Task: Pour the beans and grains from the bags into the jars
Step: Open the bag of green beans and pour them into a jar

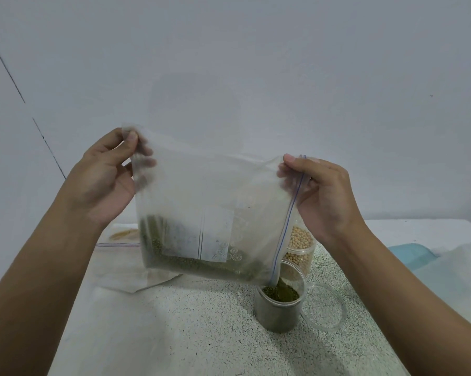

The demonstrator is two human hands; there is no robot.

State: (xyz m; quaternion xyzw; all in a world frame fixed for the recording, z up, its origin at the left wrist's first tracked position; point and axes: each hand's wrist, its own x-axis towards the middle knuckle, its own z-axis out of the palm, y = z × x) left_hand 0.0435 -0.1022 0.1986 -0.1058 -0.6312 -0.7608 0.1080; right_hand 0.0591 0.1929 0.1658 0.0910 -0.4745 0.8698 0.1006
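Green mung beans (280, 293) mid-pour, zip bag (215, 191) above jar (279, 313), corners pinched by left hand (106, 180), right hand (324, 191); next, likely tilt steeper

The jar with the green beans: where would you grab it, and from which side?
Probably round its straight wall, from the near side: the jar stands upright, the bag pours into its mouth, a pale-bean jar stands behind, a lid lies at its right.

A white, black-speckled stone countertop (201, 335) fills 6 o'clock. A plain pale grey wall (256, 63) spans 12 o'clock. At 3 o'clock a flat light blue sheet (408, 253) lies beside a translucent white plastic sheet (454, 270).
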